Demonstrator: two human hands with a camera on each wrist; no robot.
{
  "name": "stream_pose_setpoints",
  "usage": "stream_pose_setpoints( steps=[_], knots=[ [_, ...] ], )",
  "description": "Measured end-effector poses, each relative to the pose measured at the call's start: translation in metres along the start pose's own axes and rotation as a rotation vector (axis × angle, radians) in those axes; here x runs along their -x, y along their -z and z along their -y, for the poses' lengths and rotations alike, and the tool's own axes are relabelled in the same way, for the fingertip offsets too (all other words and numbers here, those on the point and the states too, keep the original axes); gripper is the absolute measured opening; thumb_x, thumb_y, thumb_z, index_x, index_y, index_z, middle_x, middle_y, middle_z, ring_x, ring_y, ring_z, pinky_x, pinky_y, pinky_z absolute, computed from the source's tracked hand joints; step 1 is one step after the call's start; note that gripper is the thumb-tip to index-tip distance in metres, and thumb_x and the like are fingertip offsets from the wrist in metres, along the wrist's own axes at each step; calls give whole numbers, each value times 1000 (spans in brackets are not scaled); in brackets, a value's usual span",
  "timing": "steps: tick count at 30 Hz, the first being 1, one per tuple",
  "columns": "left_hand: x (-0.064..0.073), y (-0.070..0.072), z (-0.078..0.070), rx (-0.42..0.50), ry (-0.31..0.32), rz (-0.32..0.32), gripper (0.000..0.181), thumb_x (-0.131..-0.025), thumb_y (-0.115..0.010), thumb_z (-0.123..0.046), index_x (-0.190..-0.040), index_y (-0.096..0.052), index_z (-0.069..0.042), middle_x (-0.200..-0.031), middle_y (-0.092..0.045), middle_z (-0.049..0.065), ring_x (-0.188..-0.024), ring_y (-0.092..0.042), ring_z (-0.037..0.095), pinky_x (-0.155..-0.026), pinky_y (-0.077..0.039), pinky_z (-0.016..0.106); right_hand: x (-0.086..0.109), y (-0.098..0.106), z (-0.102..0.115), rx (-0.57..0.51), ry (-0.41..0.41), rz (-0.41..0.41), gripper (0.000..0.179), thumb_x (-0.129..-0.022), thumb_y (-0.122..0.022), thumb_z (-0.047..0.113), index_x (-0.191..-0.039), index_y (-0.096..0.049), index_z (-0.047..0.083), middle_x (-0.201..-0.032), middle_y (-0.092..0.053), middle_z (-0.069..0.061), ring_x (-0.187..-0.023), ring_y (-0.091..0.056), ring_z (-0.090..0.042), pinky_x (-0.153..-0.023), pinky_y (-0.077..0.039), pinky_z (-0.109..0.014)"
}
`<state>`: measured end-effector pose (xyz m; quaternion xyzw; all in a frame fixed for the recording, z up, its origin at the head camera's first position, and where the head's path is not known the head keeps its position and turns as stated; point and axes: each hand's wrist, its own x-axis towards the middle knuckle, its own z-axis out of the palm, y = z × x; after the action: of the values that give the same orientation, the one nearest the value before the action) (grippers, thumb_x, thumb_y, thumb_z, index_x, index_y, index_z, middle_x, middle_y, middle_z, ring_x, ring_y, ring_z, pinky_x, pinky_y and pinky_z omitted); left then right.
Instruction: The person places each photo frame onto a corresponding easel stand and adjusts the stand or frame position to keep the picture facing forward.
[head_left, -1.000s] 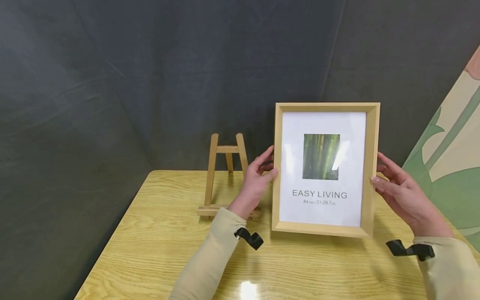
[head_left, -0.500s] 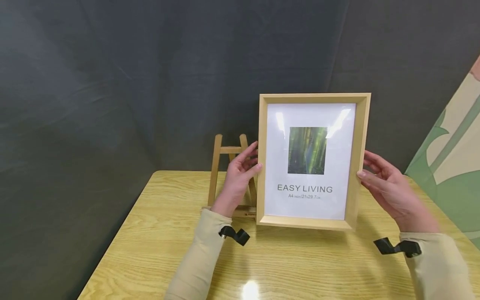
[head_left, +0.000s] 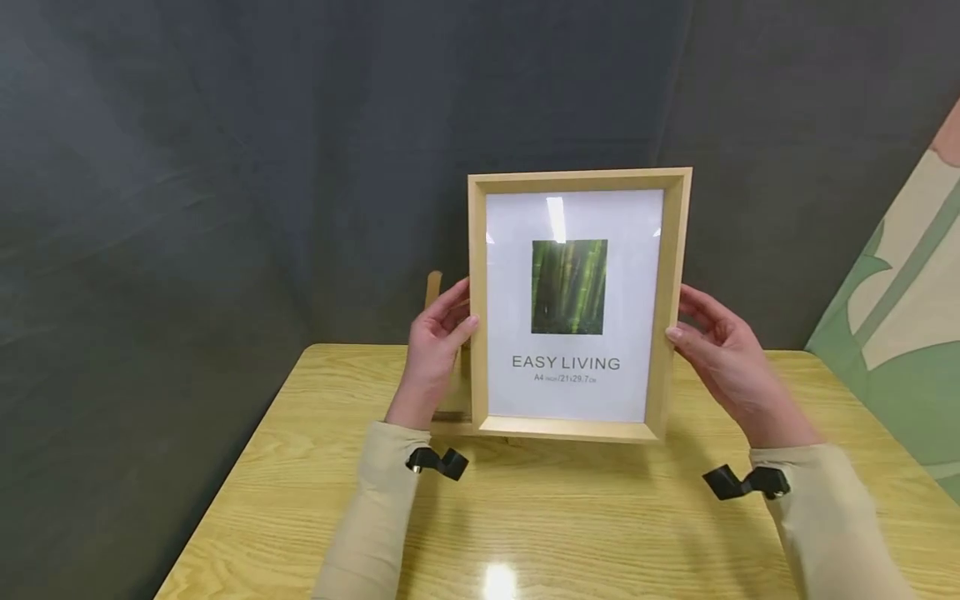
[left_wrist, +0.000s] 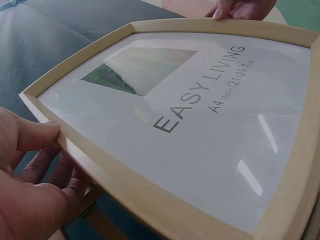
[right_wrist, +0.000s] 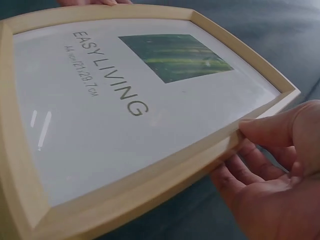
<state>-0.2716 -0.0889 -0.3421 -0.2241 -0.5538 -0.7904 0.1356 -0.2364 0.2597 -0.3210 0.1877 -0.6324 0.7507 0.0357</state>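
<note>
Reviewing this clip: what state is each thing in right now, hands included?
Picture frame: held up, printed front showing
Left hand: pinching the frame's left edge
Right hand: pinching the frame's right edge
Easel: standing, mostly hidden behind the frame; contact unclear
Dark cloth: hanging behind the table

**Strip glare, dimmer wrists**

My head view gives me a bright table (head_left: 555, 525) with a hot spot, soft shadows below the picture frame (head_left: 577, 304) and strip-shaped reflections across its front. Both wrist views look dimmer, lens distortion bowing the frame's sides.
</note>
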Motion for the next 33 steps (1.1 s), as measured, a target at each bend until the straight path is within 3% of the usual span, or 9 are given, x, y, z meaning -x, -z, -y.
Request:
stream_pose_setpoints(
  steps=[6, 15, 26, 33],
  knots=[
    [-3, 18, -7, -24, -45, -33, 47, -89, -59, 11, -135, -53, 1, -129, -56, 16, -112, -55, 27, -87, -51, 26, -10, -19, -6, -6, 3, -2, 57, -93, -58, -2, -146, -37, 8, -130, -43, -11, -109, -59, -14, -87, -50, -23],
    [-4, 43, -13, -40, -18, -96, 47, -89, -59, 10, -135, -52, 2, -129, -57, 13, -114, -54, 26, -90, -49, 28, -24, -40, -20, -61, 40, 44, 56, -92, -58, -4, -144, -39, 6, -126, -48, -9, -106, -59, -15, -85, -51, -23],
    [-3, 70, -16, -53, -13, -137, 47, -89, -58, 12, -135, -52, 2, -127, -59, 11, -112, -56, 23, -89, -50, 27, -37, -63, -36, -23, 44, 34, 57, -92, -59, -5, -144, -39, 3, -122, -49, -10, -107, -59, -16, -85, -51, -23],
    [-3, 81, -14, -82, -2, -155, 47, -90, -58, 11, -136, -51, 2, -129, -58, 14, -111, -57, 22, -89, -50, 26, -43, -70, -46, -11, 13, 26, 57, -91, -60, -4, -143, -40, 5, -122, -48, -10, -107, -58, -17, -85, -51, -24]
  ],
)
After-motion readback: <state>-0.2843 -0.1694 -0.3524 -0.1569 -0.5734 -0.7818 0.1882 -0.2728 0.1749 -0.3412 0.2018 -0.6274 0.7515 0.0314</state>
